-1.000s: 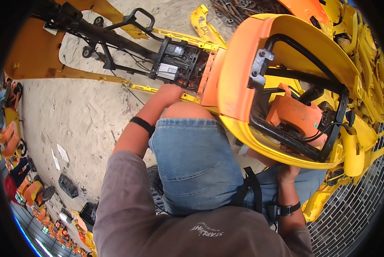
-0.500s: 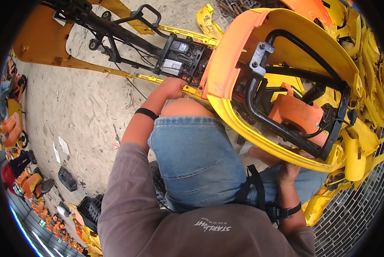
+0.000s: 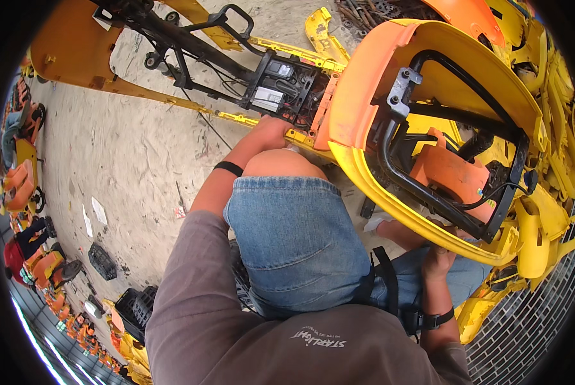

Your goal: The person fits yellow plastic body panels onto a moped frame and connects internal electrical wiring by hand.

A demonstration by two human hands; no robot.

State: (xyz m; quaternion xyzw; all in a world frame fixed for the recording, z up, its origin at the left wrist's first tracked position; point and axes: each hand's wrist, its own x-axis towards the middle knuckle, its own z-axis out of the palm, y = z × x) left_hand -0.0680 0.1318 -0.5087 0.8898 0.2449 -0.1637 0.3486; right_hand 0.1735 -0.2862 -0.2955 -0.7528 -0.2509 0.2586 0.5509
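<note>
A partly stripped scooter lies across the view, its black tube frame [image 3: 390,151] bare at the rear. An orange and yellow body panel [image 3: 399,224] curves around that frame. My left hand [image 3: 272,133] is closed on the yellow side strip [image 3: 300,136], beside the open bay with a black box and a silver box [image 3: 267,98]. My right hand [image 3: 438,262] is closed at the lower rim of the curved panel, its fingertips partly hidden beneath. Inside the frame sits an orange fender-like part [image 3: 451,168] with a black cable beside it.
Yellow body panels [image 3: 550,109] are heaped along the right, by a brick-patterned surface [image 3: 531,321]. Black crates [image 3: 101,262] stand on the dusty concrete floor [image 3: 140,147] at left. Orange scooters [image 3: 43,273] line the far left, with people among them. Metal parts [image 3: 371,16] lie at the back.
The scooter appears slightly farther right and lower in the view, most likely from a small head movement. Both hands keep their places on the scooter.
</note>
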